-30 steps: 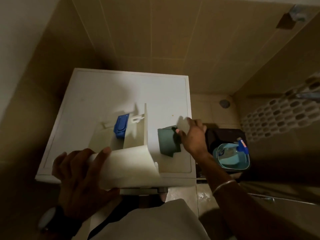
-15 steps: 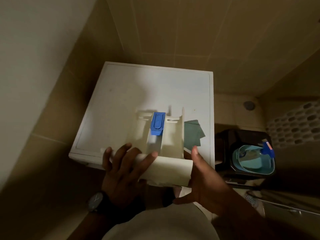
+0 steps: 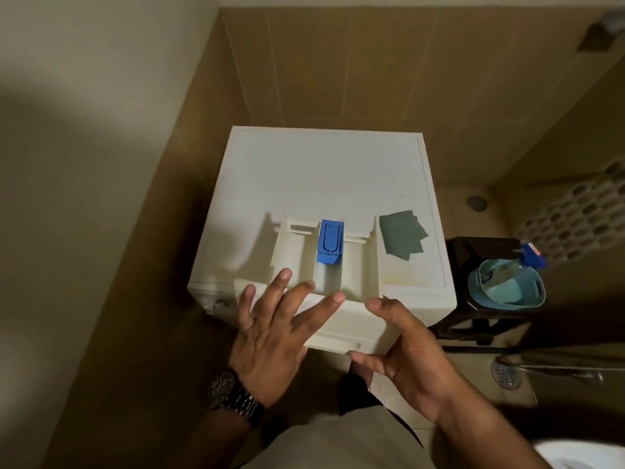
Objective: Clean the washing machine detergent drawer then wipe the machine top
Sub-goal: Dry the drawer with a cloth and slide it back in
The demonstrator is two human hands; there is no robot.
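Head view, looking down into a dim tiled corner at a white square-topped washing machine (image 3: 324, 177). No readable brand, label or writing anywhere; a small red-and-white sticker on the blue-capped bottle (image 3: 531, 255), too small to read. White plastic detergent drawer (image 3: 351, 319) resting on the near part of the machine top, its front panel overhanging the front edge, three compartments open upward, blue plastic insert (image 3: 330, 242) seated in the middle one toward the rear. Left hand (image 3: 277, 336), dark metal wristwatch (image 3: 233, 394) on the wrist, fingers spread and laid flat over the drawer's near left corner, not curled around it. Right hand (image 3: 406, 353) cupping the drawer's right front corner, thumb under the front panel, fingers along the side. Folded green cloth (image 3: 402, 236) lying flat on the top just right of the drawer, untouched. Right of the machine, a teal plastic basket (image 3: 507, 287) on a black stand (image 3: 473, 319), the bottle inside it. Round floor drain (image 3: 507, 374) near the stand.
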